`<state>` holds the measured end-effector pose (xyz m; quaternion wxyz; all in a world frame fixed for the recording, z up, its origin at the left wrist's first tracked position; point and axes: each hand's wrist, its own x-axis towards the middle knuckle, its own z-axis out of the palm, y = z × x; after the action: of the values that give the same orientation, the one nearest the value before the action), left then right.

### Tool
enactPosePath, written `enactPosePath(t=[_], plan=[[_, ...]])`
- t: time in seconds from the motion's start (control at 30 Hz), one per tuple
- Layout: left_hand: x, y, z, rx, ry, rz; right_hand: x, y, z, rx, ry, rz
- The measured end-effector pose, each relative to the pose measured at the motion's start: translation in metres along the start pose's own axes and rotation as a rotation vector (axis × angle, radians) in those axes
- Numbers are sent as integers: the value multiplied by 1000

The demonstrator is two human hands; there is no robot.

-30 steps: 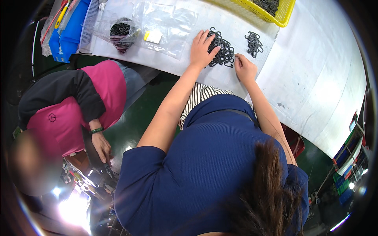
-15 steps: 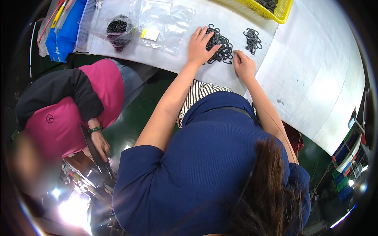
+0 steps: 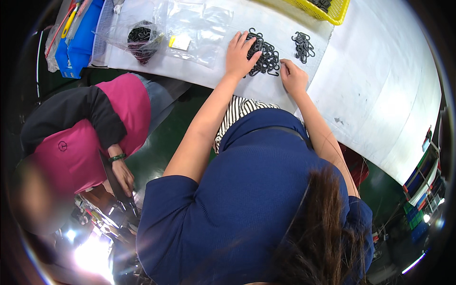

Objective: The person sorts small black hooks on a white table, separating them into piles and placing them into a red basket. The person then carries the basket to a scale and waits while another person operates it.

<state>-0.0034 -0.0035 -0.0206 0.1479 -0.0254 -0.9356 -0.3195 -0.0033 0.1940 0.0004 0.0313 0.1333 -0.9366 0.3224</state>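
Observation:
A pile of black S-shaped hooks (image 3: 269, 58) lies on the white table in front of me. My left hand (image 3: 239, 58) rests along the pile's left side, fingers spread, with the fingertips and thumb touching the hooks. Just off the pile's right edge is my right hand (image 3: 294, 78), its fingers curled in and pressed together. Whether a hook is between those fingers is hidden. Farther right, a smaller group of black hooks (image 3: 303, 47) lies apart from the main pile.
A clear bag of dark hooks (image 3: 140, 42) and a flat clear bag (image 3: 202, 34) with a white-and-yellow label (image 3: 180, 42) lie left. A yellow basket (image 3: 338, 18) stands at the back, a blue bin (image 3: 81, 42) far left. A co-worker in pink and black (image 3: 78, 147) is at my left.
The view has shifted slightly. Both hands keep nearly the same place and pose beside the pile, and the hooks look unmoved.

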Motion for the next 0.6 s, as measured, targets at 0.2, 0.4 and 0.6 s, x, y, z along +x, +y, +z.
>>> enactPosePath(t=[0.2, 0.4, 0.6], plan=[[1, 3, -2, 16, 3, 3, -1, 3, 3, 2, 23, 4], [1, 2, -1, 12, 10, -5, -1, 0, 0, -1, 11, 5], [1, 1, 0, 22, 12, 3, -1, 1, 0, 0, -3, 14]])
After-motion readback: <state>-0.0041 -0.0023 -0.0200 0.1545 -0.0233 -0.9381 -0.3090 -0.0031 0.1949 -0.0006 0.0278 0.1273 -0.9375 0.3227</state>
